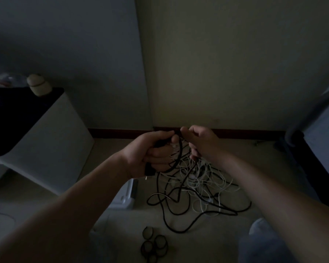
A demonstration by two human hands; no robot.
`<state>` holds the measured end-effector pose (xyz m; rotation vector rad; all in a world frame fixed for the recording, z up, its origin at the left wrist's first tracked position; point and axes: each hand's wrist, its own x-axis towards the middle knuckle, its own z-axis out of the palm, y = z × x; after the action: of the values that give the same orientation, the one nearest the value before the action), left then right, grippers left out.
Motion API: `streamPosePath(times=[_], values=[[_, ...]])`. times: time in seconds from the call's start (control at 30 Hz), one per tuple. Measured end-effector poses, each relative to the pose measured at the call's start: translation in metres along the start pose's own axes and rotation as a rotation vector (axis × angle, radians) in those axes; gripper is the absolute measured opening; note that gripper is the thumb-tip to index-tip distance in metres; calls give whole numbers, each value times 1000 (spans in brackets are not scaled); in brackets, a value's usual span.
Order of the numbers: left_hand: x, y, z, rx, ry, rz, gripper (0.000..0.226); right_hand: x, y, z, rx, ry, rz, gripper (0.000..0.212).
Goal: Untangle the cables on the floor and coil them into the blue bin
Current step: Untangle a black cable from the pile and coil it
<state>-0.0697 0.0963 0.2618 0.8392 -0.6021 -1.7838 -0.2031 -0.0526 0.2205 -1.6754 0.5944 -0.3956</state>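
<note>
The left hand [146, 152] is curling its fingers round a black cable [180, 152], lifting it off the floor [254, 158]. The right hand [203, 143] is pinching thin strands just beside it, likely working one line free of the tangle of cables [196, 183] below. One knot of black and white lines is showing, too mixed to count, with at least four small dark rings [154, 243] nearer and a pale container [128, 194], perhaps the bin, sitting beside it.

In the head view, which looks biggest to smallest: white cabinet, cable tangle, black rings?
The white cabinet and cable tangle span about the same area, so I won't rank those two. The black rings are clearly smallest.
</note>
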Motion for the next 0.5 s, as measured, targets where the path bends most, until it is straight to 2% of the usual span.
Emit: streamPosePath(times=[0.07, 0.13, 0.2, 0.27, 0.33, 0.4, 0.5], values=[[-1, 1, 0, -60, -57, 22, 19, -3, -5, 5, 19, -45, 24, 56], [0, 1, -1, -140, -75, 84, 21, -8, -6, 14, 131, -68, 32, 41], [0, 3, -3, -191, -50, 160, 24, -12, -5, 24, 264, -44, 45, 28], [-1, 6, -2, -231, 14, 235, 28, -13, 3, 30, 307, -42, 102, 24], [-3, 10, -1, -304, 184, 302, 28, -13, 8, 30, 220, -91, 169, 24], [-4, 12, 1, -358, 361, 386, 27, -14, 10, 31, 95, -167, 158, 22], [-6, 16, 1, -360, 478, 493, 29, -13, 9, 34, -196, -193, 62, 34]])
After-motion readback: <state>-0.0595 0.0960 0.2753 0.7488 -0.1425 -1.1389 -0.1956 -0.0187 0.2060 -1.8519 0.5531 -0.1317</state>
